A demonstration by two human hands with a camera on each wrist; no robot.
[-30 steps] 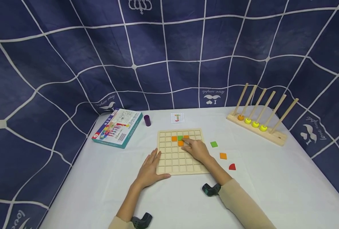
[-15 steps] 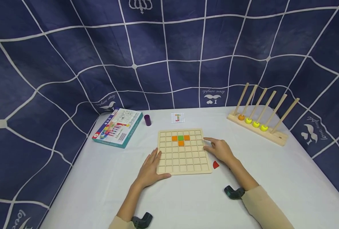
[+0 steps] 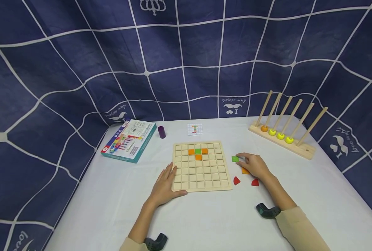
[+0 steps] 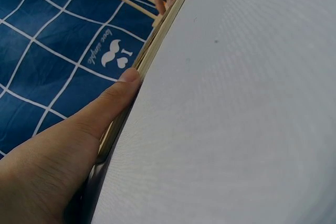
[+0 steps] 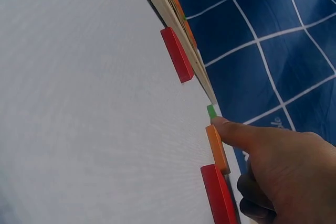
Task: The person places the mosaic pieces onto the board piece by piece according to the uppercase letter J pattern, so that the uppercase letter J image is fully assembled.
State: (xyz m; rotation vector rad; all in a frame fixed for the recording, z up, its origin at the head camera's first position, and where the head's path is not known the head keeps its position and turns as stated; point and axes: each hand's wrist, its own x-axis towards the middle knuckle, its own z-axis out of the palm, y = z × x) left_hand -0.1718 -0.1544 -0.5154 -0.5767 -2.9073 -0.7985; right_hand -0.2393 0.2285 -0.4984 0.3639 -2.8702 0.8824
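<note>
A pale wooden grid board [image 3: 201,174] lies mid-table, with orange tiles [image 3: 198,157] around a green tile [image 3: 198,151] in its upper cells. My left hand [image 3: 163,188] rests at the board's lower left corner, fingers straight along the left side; its thumb [image 4: 118,95] touches the front edge in the left wrist view. To the right of the board, my right hand [image 3: 255,166] pinches a loose green square tile [image 3: 235,159] between thumb and index finger. An orange tile [image 3: 245,171] lies partly under this hand. Two red quarter-round tiles, one near [image 3: 236,180] and one farther right [image 3: 255,182], lie closer to me.
Behind the board lies a small pattern card [image 3: 194,129]. A purple cylinder [image 3: 162,132] stands beside a flat game box [image 3: 129,140] at the back left. At the back right is a wooden peg stand [image 3: 281,141] with upright rods and several beads. A blue curtain [image 3: 201,83] hangs behind.
My right hand has left the placed green tile on the board and moved right to the loose green one. A second red tile now lies beside the board. My left hand stays put.
</note>
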